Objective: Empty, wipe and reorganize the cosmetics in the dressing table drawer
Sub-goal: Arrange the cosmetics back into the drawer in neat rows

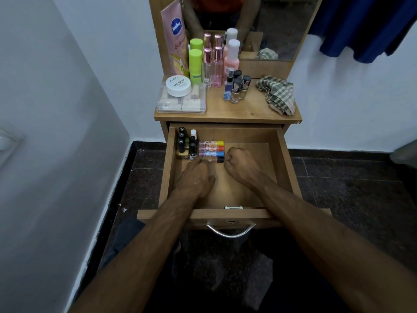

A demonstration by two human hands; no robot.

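Currently both hands are inside the open drawer (284,159). My left hand (195,177) lies palm down, its fingers (198,162) reaching the nearest tube (212,159) of a row of four lying side by side at the drawer's back-left area; I cannot tell whether they pinch it or only touch it. My right hand (240,164) is curled into a fist just right of the tubes' caps, and I see nothing held in it.

Upright polish bottles (186,145) stand packed in the back-left corner, touching the tubes' left ends. The rest of the drawer floor is bare wood.

Handling judgement: the tubes are light, stiff and smooth, and will roll if nudged; take each across the barrel, near its middle. The bottles look like glass, small and top-heavy, so grip them by the body, not the cap, and avoid knocking one into its neighbours.

On the surface (225,109) above, more items wait: a clear box (180,102) with a white jar (178,86) on it at the left edge, tall bottles (212,64) along the back, small bottles (237,89) mid-surface, and a checked cloth (278,94) at the right edge. The surface's front lip overhangs the drawer's back, so lifts from there must clear it.
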